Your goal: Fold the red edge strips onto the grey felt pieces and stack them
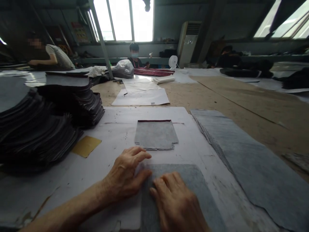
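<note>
A grey fabric sheet (193,180) lies on the white board in front of me, running out of view at the bottom. My right hand (176,199) rests on it, fingers bent and tips down on the surface. At the sheet's upper left corner is my left hand (129,169), its thumb touching the edge and its fingers spread and curved above the board. Just beyond, a smaller grey fabric piece (156,134) with a dark red top edge and notched lower corners lies flat.
Dark fabric stacks (31,129) rise at left beside a yellow card (87,146). Layered grey fabric (243,154) lies right. White sheets (142,96) lie ahead, with a pole (100,38) left of them. Several people sit beyond the table, near a white fan (173,62).
</note>
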The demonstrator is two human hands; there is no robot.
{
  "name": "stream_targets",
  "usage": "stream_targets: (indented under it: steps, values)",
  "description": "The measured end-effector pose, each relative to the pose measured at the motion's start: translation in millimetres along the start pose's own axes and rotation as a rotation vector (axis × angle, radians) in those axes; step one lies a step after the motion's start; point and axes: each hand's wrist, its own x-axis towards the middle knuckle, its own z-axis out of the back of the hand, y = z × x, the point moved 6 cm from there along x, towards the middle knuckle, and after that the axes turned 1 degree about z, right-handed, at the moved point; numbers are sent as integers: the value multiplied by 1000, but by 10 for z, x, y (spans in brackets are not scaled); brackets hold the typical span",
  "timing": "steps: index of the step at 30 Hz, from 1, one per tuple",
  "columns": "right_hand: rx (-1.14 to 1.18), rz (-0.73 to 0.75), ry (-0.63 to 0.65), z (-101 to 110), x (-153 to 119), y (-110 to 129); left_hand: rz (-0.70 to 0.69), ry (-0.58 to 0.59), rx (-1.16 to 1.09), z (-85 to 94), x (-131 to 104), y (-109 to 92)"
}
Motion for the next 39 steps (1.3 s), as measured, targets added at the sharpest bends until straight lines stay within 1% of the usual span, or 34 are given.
stream_targets:
  steps: [2,4,6,9,11,13,15,17,20,24,27,31,35,39]
  values:
    - [-6,17,38,46,-7,-37,32,94,54,-53,89,23]
    - [-10,36,80,81,-1,-80,58,161,112,-90,153,24]
    - [7,54,128,93,14,-117,86,192,130,-112,192,22]
    - [17,76,153,97,52,-157,108,216,95,-141,208,26]
    - [-9,103,151,98,90,-171,97,196,71,-147,198,34]
    - [-60,130,97,125,140,-189,65,136,53,-132,175,40]
    - [-108,142,36,154,192,-217,4,52,54,-104,143,36]
    - [-127,140,26,150,234,-253,-71,-3,78,-91,109,23]
    - [-122,146,32,131,264,-274,-151,-34,103,-90,79,13]
    - [-142,152,-10,156,267,-259,-201,-67,111,-67,47,10]
    - [-127,166,28,143,282,-262,-230,-117,141,-15,-6,0]
    - [-73,223,106,92,319,-280,-225,-112,175,34,-84,7]
    - [-64,295,133,69,325,-274,-239,-143,226,94,-169,-22]
    - [-90,364,183,52,309,-242,-308,-92,247,94,-283,-93]
